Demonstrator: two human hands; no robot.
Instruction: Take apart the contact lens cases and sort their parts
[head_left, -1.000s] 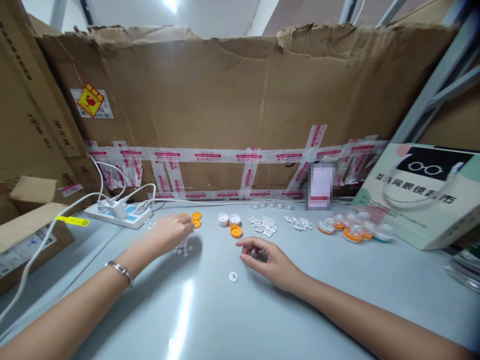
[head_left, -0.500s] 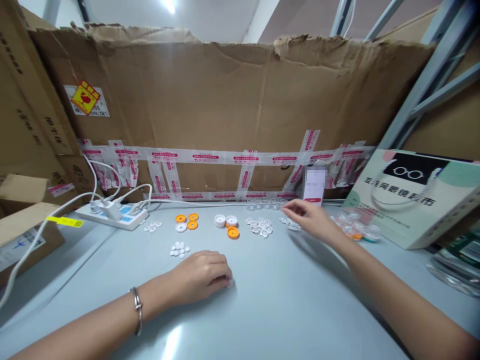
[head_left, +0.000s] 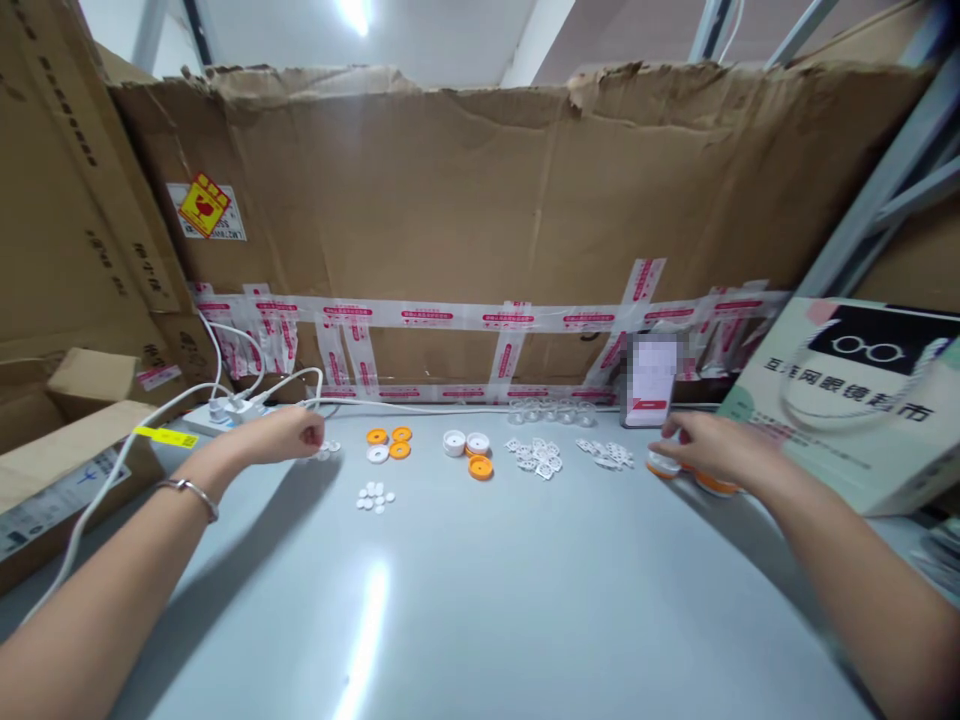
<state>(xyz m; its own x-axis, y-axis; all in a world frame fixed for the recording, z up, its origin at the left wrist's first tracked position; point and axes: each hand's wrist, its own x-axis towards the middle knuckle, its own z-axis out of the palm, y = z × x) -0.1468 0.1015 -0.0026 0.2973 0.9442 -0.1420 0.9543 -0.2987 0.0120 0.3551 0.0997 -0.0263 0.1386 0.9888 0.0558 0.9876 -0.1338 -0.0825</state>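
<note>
My left hand [head_left: 289, 435] is at the back left beside the power strip, fingers curled over a small group of white pieces [head_left: 327, 452]. Whatever its fingertips may pinch is hidden. At the right, my right hand [head_left: 705, 447] has its thumb and fingers closed on a round orange-and-white piece [head_left: 664, 466]. Partly behind that hand sits another orange-based piece [head_left: 716, 484]. Between the hands lie orange rings [head_left: 400, 450], small white discs [head_left: 375, 497], white and orange round caps [head_left: 480, 466] and white openwork pieces [head_left: 535, 457].
Clear round parts [head_left: 551, 411] line the back edge beside an upright phone [head_left: 650, 380]. A power strip [head_left: 217, 415] with white cables stands at the left. A large cardboard box [head_left: 450, 200] walls off the back, and a printed gift box [head_left: 847, 400] stands at the right.
My left hand has moved from the middle of the table to the white pieces at back left. My right hand has shifted right, from the openwork pieces to the orange-and-white piece.
</note>
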